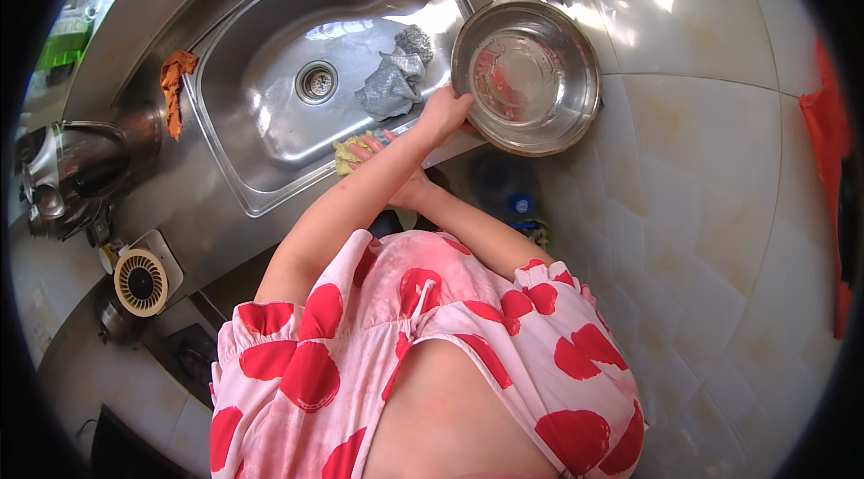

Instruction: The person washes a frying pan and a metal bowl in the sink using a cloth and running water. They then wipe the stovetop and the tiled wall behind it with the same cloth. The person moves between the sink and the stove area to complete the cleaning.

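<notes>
My left hand grips the near-left rim of a round stainless steel basin, whose bottom looks wet and shiny. The basin is at the right end of the sink. Beneath my left forearm, my right hand reaches left, its fingers spread over a yellow cloth on the sink's front edge. The left forearm hides part of this hand, so its grip is unclear. A small blue-green thing shows by its fingers. In the stainless steel sink lie a grey cloth and a steel wool scourer.
An orange cloth hangs at the sink's left rim. Left of it stands a metal kettle, with a small round fan nearer me. A tiled wall bounds the right side. A bottle with a blue cap is below the counter.
</notes>
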`<state>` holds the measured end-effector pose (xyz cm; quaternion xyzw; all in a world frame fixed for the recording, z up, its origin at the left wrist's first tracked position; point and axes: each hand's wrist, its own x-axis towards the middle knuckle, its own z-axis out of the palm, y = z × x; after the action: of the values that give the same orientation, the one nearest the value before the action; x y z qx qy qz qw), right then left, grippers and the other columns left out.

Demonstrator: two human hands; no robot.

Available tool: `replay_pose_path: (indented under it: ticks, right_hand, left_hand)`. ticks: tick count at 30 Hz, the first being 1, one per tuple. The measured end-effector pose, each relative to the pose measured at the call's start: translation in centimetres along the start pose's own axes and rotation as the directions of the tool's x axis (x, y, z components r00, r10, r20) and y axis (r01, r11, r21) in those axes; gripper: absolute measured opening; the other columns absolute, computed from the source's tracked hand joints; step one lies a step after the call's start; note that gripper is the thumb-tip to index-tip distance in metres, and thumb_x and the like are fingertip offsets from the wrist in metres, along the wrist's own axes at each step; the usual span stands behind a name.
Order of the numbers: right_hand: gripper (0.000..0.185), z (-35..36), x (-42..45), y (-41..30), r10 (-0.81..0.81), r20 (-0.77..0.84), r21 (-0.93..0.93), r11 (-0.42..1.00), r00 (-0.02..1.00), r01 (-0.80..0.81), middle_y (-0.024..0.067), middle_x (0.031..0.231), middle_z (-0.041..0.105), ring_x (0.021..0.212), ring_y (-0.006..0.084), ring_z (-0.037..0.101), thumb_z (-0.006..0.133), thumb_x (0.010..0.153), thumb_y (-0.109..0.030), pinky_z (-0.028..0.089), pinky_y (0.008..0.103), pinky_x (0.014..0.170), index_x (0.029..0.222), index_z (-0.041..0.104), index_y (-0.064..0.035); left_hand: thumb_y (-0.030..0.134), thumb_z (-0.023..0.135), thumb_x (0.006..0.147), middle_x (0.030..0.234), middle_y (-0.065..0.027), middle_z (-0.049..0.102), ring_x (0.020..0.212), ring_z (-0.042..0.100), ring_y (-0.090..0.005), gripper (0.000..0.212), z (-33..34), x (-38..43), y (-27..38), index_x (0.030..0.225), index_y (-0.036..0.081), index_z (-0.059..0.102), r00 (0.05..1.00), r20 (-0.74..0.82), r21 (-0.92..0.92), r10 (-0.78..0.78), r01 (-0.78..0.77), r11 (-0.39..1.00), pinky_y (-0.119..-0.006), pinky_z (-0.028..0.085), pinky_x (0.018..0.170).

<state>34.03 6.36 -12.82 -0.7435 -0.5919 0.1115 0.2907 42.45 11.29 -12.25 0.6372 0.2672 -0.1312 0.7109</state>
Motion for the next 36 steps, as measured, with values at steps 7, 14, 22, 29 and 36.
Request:
replay_pose_path:
  ticks: [7, 14, 22, 29, 36]
  right_hand:
    - [0.039, -9.7, -5.9, 9.2, 0.189, -0.026, -0.127, 0.973, 0.982, -0.19, 0.006, 0.123, 0.046, 0.112, 0.0258, 0.044, 0.062, 0.07, -0.016, 0.031, 0.041, 0.097, 0.108, 0.055, -0.0122]
    - [0.032, -15.3, -6.2, 11.5, 0.446, -0.56, 0.015, 0.849, 0.699, -0.529, 0.0143, 0.128, 0.041, 0.115, 0.0321, 0.039, 0.054, 0.079, -0.011, 0.029, 0.0435, 0.095, 0.11, 0.055, -0.0036]
    - [0.054, -11.7, 2.3, 22.1, 0.481, -0.591, -0.263, 0.645, 0.648, -0.718, 0.0202, 0.13, 0.036, 0.122, 0.0368, 0.03, 0.055, 0.081, -0.034, 0.022, 0.0511, 0.099, 0.122, 0.043, 0.0002]
    - [0.051, -14.3, 18.7, 33.5, 0.17, -0.581, -0.353, 0.829, 0.796, -0.435, 0.012, 0.125, 0.044, 0.118, 0.0319, 0.036, 0.063, 0.071, -0.042, 0.027, 0.0505, 0.096, 0.109, 0.055, -0.0083]
    - [0.041, -13.6, 14.2, 27.7, 0.162, -0.252, -0.339, 0.909, 0.954, -0.243, 0.0098, 0.115, 0.052, 0.109, 0.0305, 0.043, 0.067, 0.063, -0.029, 0.032, 0.0444, 0.093, 0.098, 0.057, -0.0097]
  left_hand:
    - [0.013, 0.046, 0.083, 0.083, -0.0132, 0.06, 0.074, 0.062, -0.0215, 0.024, -10.3, -8.3, 3.3, 0.091, -0.008, 0.051, 0.928, -0.291, -0.435, -0.232, 0.088, 0.896, -0.033, 0.054, 0.07]
    - [0.008, 0.046, 0.082, 0.089, -0.0159, 0.059, 0.077, 0.061, -0.0217, 0.024, -21.9, -10.0, -3.1, 0.099, -0.009, 0.046, 0.793, -0.557, -0.359, -0.246, 0.037, 0.933, -0.032, 0.055, 0.07]
    - [0.01, 0.045, 0.082, 0.086, -0.0134, 0.059, 0.072, 0.062, -0.0207, 0.023, -25.4, -7.0, -12.9, 0.098, -0.006, 0.049, 0.763, -0.453, -0.498, -0.462, 0.214, 0.84, -0.03, 0.056, 0.061]
    - [0.01, 0.046, 0.087, 0.085, -0.0124, 0.06, 0.07, 0.062, -0.0203, 0.022, -25.7, -3.6, -14.1, 0.102, -0.004, 0.049, 0.777, -0.35, -0.548, -0.523, 0.283, 0.787, -0.029, 0.056, 0.057]
    - [0.004, 0.05, 0.083, 0.086, -0.0088, 0.06, 0.07, 0.061, -0.017, 0.021, -23.0, -1.6, -14.6, 0.104, 0.002, 0.049, 0.815, -0.351, -0.552, -0.461, 0.218, 0.805, -0.026, 0.055, 0.056]
